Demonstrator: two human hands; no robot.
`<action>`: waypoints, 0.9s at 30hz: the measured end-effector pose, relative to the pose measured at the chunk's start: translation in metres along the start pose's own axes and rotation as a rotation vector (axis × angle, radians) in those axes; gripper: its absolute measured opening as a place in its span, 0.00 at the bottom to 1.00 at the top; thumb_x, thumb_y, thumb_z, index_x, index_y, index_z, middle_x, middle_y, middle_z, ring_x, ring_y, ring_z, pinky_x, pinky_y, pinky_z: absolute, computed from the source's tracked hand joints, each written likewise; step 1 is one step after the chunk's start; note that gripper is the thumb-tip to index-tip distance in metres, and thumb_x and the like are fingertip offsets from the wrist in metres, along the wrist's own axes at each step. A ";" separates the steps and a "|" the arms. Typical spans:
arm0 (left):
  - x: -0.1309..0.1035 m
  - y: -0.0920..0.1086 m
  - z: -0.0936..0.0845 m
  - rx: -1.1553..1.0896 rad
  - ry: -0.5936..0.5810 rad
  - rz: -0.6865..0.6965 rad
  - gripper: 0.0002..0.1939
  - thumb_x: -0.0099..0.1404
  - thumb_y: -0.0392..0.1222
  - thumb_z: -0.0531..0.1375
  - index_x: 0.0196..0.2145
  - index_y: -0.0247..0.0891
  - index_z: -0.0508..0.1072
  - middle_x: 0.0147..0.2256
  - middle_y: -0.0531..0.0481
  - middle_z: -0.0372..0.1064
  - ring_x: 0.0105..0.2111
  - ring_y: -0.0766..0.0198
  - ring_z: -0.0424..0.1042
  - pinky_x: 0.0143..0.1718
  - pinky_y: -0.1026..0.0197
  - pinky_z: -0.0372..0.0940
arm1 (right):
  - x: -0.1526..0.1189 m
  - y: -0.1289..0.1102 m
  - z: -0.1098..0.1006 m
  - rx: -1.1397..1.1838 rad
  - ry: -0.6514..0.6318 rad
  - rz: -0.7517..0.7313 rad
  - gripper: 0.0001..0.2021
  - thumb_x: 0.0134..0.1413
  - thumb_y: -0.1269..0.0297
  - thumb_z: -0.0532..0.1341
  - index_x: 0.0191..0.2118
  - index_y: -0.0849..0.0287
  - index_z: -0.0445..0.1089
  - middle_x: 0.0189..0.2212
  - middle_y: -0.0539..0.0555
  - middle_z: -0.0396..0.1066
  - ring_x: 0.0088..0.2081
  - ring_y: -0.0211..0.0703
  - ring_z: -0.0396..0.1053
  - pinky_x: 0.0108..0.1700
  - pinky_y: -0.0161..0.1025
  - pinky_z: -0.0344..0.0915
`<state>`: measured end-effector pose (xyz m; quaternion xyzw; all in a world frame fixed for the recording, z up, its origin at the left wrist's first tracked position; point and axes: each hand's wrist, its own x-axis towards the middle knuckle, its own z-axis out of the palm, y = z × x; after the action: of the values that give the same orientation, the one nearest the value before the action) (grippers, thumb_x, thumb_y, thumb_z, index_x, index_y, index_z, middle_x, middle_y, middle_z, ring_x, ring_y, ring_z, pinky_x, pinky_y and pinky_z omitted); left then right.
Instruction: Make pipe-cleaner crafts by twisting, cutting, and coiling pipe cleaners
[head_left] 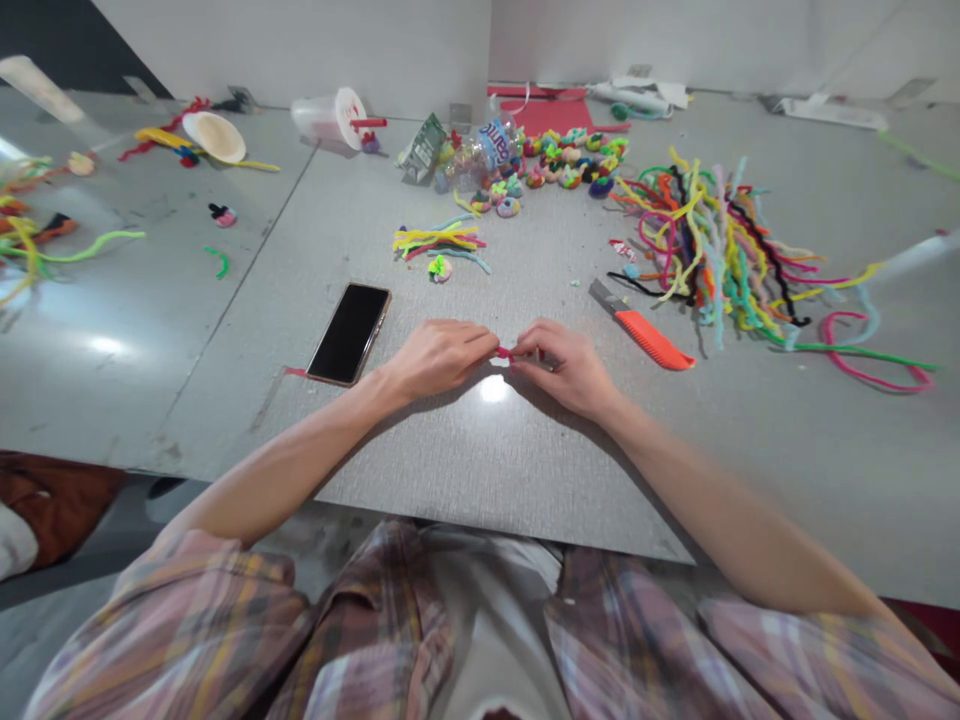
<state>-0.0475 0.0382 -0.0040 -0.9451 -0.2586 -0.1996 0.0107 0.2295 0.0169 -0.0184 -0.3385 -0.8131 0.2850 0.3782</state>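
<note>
A short piece of pink pipe cleaner (pixel 504 353) is pinched between my two hands just above the grey table. My left hand (pixel 444 356) is closed on its left end, and the fingertips of my right hand (pixel 562 366) grip its right end. Most of the piece is hidden by the fingers. To the left of my left hand lies a phone (pixel 349 333) with a dark screen. An orange-handled utility knife (pixel 643 328) lies to the right of my right hand. Beyond my hands are a small bundle of pipe cleaners (pixel 439 240) and a little twisted yellow-green figure (pixel 440 268).
A large heap of pipe cleaners (pixel 712 245) spreads at the right. Toward the back are many small twisted figures (pixel 574 160), a plastic bottle (pixel 491 150), a green packet (pixel 424 148) and a tipped cup (pixel 330 118). A white bowl (pixel 214 137) sits at the back left.
</note>
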 end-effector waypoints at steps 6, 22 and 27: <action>0.000 0.002 0.000 -0.036 -0.008 0.005 0.16 0.86 0.40 0.53 0.43 0.38 0.80 0.36 0.46 0.80 0.34 0.60 0.77 0.35 0.57 0.62 | -0.003 -0.002 0.002 -0.028 -0.023 0.025 0.06 0.77 0.57 0.68 0.46 0.51 0.77 0.40 0.52 0.79 0.41 0.47 0.75 0.46 0.47 0.70; -0.003 0.004 0.003 -0.081 -0.038 -0.044 0.17 0.87 0.43 0.53 0.44 0.39 0.79 0.34 0.46 0.81 0.32 0.60 0.78 0.30 0.57 0.58 | -0.008 -0.013 0.003 -0.197 -0.009 -0.016 0.09 0.81 0.55 0.63 0.47 0.52 0.76 0.38 0.53 0.78 0.37 0.46 0.72 0.41 0.45 0.67; -0.002 0.006 0.003 -0.079 -0.033 -0.056 0.21 0.89 0.47 0.51 0.42 0.39 0.80 0.32 0.47 0.80 0.29 0.60 0.76 0.29 0.57 0.55 | -0.009 -0.014 0.005 -0.207 0.003 -0.015 0.08 0.81 0.58 0.64 0.45 0.52 0.74 0.38 0.53 0.77 0.37 0.45 0.72 0.40 0.44 0.66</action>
<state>-0.0450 0.0320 -0.0072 -0.9402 -0.2772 -0.1945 -0.0366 0.2255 -0.0001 -0.0145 -0.3700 -0.8403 0.1961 0.3445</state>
